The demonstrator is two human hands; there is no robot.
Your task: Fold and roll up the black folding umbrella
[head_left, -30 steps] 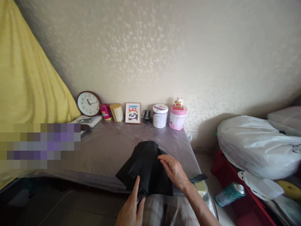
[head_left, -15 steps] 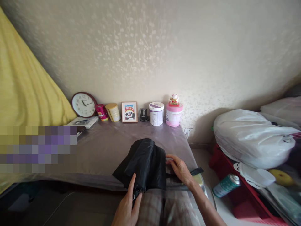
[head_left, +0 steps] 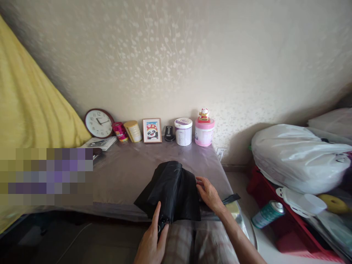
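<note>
A black folding umbrella (head_left: 167, 189) lies over the near edge of the table, its canopy furled loosely and its panels hanging in folds. My left hand (head_left: 154, 238) is wrapped round the handle end at the bottom, with the forefinger stretched along the fabric. A small ring shows between the thumb and fingers. At the canopy's right edge, my right hand (head_left: 207, 192) has its bent fingertips on the fabric, seemingly pinching it. Part of that grip is hidden by the fold.
Along the wall stand a clock (head_left: 99, 123), several canisters, a panda picture frame (head_left: 152, 130) and a lucky cat figurine (head_left: 204, 115). Right of the table (head_left: 118, 176) are a spray can (head_left: 268, 214) and a red bin (head_left: 295, 242) under a white plastic bag (head_left: 297, 157).
The right panel of the umbrella has spread slightly outward to the right, covering a dark strip seen before. My right hand has closed in on the fabric edge. The view has shifted a little.
</note>
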